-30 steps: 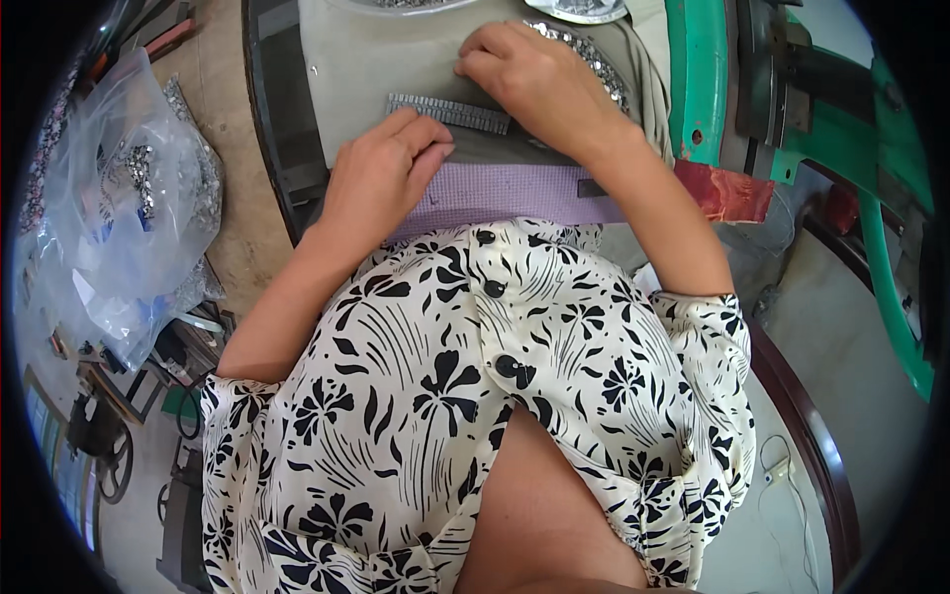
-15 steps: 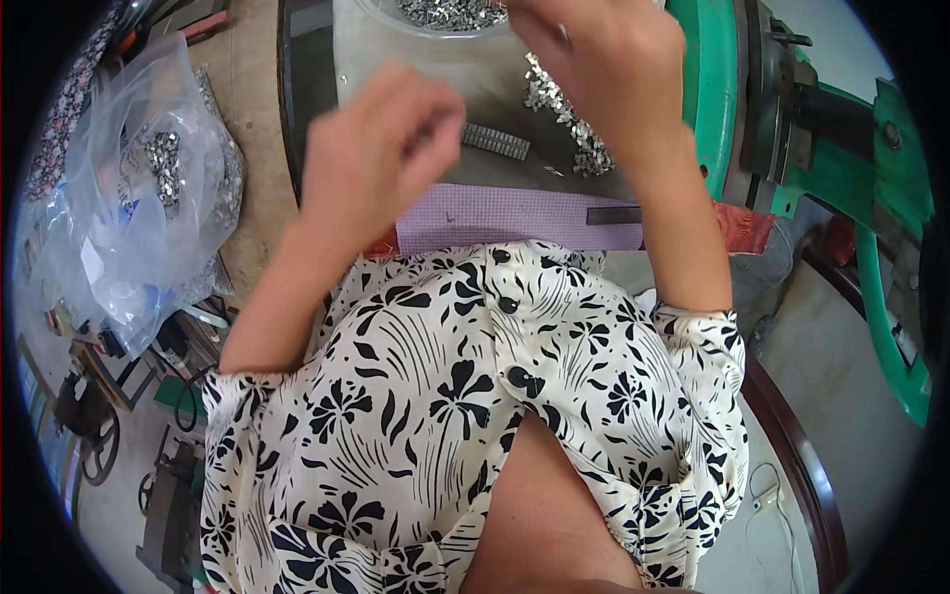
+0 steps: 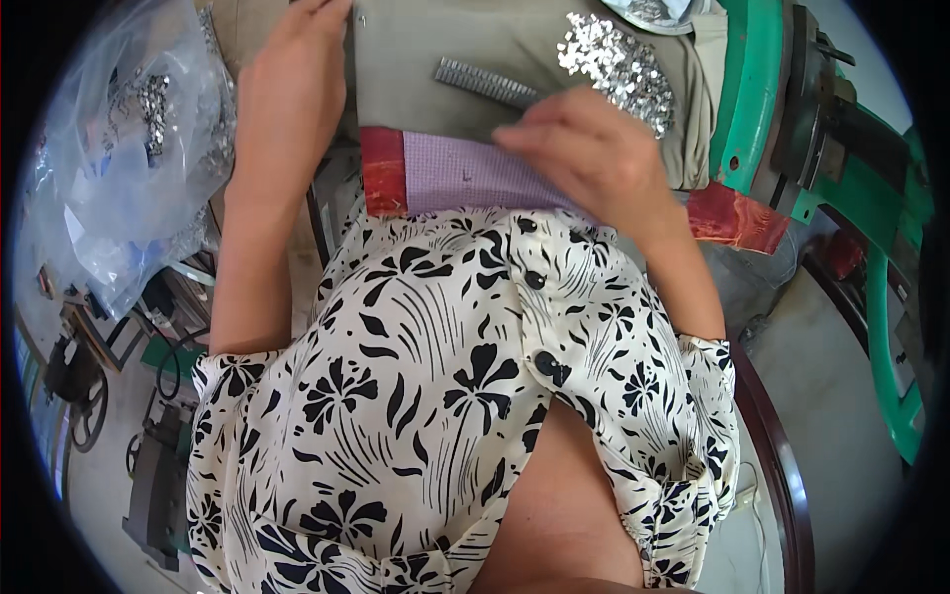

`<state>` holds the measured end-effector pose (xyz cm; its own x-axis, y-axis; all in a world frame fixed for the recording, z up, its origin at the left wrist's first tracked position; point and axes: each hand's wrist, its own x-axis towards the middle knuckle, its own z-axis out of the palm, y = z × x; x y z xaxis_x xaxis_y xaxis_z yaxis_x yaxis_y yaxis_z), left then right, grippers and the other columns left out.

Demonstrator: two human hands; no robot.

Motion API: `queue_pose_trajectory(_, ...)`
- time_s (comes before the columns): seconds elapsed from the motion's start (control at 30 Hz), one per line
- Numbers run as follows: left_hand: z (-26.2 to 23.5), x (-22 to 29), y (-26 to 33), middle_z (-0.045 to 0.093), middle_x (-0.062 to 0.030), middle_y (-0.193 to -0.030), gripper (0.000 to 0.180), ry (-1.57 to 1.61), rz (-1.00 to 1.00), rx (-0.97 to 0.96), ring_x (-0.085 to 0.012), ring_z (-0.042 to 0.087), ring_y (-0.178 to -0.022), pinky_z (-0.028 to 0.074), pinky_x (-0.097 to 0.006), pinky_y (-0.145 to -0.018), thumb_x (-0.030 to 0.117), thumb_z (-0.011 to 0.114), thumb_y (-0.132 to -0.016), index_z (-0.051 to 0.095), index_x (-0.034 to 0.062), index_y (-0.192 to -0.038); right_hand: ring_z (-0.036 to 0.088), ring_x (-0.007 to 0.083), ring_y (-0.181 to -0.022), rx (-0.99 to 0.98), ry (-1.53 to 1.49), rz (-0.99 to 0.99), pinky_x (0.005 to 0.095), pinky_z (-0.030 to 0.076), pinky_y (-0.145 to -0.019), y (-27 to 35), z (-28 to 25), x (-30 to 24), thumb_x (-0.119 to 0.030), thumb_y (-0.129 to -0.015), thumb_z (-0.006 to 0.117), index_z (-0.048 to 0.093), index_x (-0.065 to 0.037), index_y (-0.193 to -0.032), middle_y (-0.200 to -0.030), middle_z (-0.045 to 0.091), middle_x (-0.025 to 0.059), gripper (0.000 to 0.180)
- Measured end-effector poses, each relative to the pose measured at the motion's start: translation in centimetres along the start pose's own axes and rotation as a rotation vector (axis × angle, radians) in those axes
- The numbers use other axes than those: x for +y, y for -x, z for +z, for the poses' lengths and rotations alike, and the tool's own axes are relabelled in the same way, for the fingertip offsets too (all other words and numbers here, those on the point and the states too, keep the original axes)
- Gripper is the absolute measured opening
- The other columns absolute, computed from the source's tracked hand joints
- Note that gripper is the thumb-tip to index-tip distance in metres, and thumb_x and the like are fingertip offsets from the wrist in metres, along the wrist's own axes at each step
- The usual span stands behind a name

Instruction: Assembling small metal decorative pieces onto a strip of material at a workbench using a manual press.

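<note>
My right hand (image 3: 594,158) hovers over the near part of the work surface, thumb and fingertips pressed together; whatever is in them, if anything, is too small to make out. Just beyond it lies a row of stacked small metal pieces (image 3: 485,83), its right end hidden behind the hand. Past the knuckles, a loose heap of shiny metal bits (image 3: 616,74) is spread on a grey-green cloth (image 3: 406,89). At the upper left my left hand (image 3: 297,74) is beside the cloth's left edge, its fingertips cut off by the picture's upper border.
A clear plastic bag (image 3: 148,178) of metal bits is at the left. A purple checked mat (image 3: 445,178) over a red board (image 3: 384,183) borders my lap. On the right stands a green machine (image 3: 742,99). The rim of a round container (image 3: 658,15) shows at the top.
My left hand has moved left and away from me. The right hand has come down toward me, beside the stacked row. The view has shifted, and the container now shows farther right.
</note>
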<state>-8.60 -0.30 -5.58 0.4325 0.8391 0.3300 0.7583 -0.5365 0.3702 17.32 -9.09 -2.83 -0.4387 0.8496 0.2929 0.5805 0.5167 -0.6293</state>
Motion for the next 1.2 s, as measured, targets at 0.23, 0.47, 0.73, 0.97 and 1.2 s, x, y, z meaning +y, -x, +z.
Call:
queue_pose_trajectory(0.23, 3.9, -1.1, 2.9, 0.063, -0.0178, -0.127, 0.035, -0.117, -0.035, -0.172, -0.0379, 0.065, -0.106, 0.054, -0.044, -0.090, 0.001, 0.051, -0.092, 0.064, 0.0042, -0.124, 0.062, 0.0207, -0.082, -0.313, 0.019, -0.028, 0.0331, 0.055, -0.070, 2.2, 3.5, -1.0, -0.010, -0.077, 0.062, 0.073, -0.009, -0.100, -0.086, 0.057, 0.0028, 0.026)
queue_pose_trajectory(0.47, 3.8, -1.3, 1.3, 0.069, -0.0129, -0.107, 0.023, -0.150, -0.082, -0.185, -0.0364, 0.067, -0.088, 0.056, -0.044, -0.076, 0.005, 0.056, -0.090, 0.070, 0.0060, -0.109, 0.063, 0.0215, -0.078, -0.313, 0.106, -0.057, 0.0341, 0.052, -0.063, 1.3, 4.5, -0.7, -0.013, -0.076, 0.062, 0.071, -0.007, -0.095, -0.082, 0.056, 0.0035, 0.022)
queue_pose_trajectory(0.73, 3.3, -1.1, -0.6, 0.064, -0.0113, -0.092, 0.009, -0.146, -0.001, -0.122, -0.0371, 0.064, -0.082, 0.052, -0.048, -0.068, 0.010, 0.060, -0.089, 0.061, 0.0056, -0.097, 0.065, 0.0212, -0.065, 0.364, 0.356, -0.270, 0.0295, 0.051, -0.054, -4.1, -0.8, 0.2, -0.008, -0.070, 0.082, 0.075, -0.010, -0.092, -0.084, 0.068, 0.0050, 0.023)
queue_pose_trajectory(0.97, 1.3, 0.7, -1.1, 0.063, -0.0143, -0.089, 0.008, -0.119, -0.061, -0.111, -0.0344, 0.065, -0.087, 0.053, -0.045, -0.070, 0.004, 0.060, -0.084, 0.057, 0.0028, -0.091, 0.063, 0.0290, -0.071, 0.463, 0.064, -0.075, 0.0377, 0.050, -0.062, -11.4, -2.3, 4.0, -0.005, -0.077, 0.075, 0.070, -0.006, -0.093, -0.080, 0.064, 0.0090, 0.017)
queue_pose_trajectory(1.2, -3.1, 3.7, -6.8, 0.065, -0.0081, -0.082, 0.013, 0.124, 0.039, 0.230, -0.0186, 0.063, -0.069, 0.049, -0.027, -0.064, 0.004, 0.073, -0.082, 0.068, 0.0023, -0.094, 0.060, 0.0198, -0.084, 0.008, 0.168, -0.265, 0.0331, 0.050, -0.071, -4.2, 3.5, 0.1, -0.015, -0.074, 0.063, 0.069, -0.012, -0.084, -0.085, 0.061, 0.0000, 0.013)
